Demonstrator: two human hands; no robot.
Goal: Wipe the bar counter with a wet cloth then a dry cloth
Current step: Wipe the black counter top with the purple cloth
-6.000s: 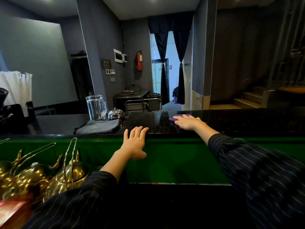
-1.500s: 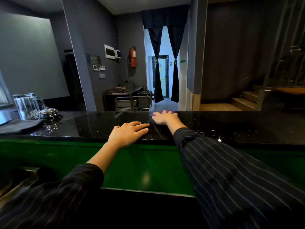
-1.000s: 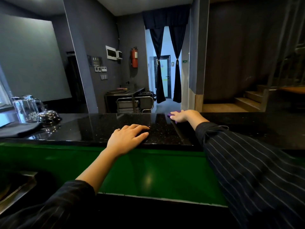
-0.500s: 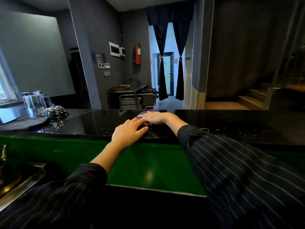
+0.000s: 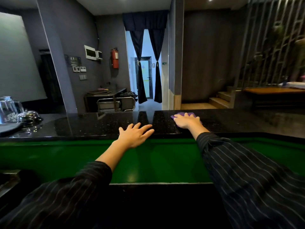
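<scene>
The black speckled stone counter (image 5: pixel 99 128) carries a small purple cloth (image 5: pixel 181 114) under my right hand (image 5: pixel 187 121); my left hand (image 5: pixel 134 135) lies flat near its front edge. At the far left are a clear glass jug (image 5: pixel 8 109), a shiny metal dome bell (image 5: pixel 29 115) and a folded grey cloth (image 5: pixel 8 128).

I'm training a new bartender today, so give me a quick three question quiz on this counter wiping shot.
1. Which hand presses the purple cloth on the bar counter? A left, B right.
2. True or false: the left hand holds a glass.
3. Fill in: the grey cloth lies at the counter's far ____ end.
Key: 1 B, the right hand. 2 false, it rests flat on the counter. 3 left.
</scene>
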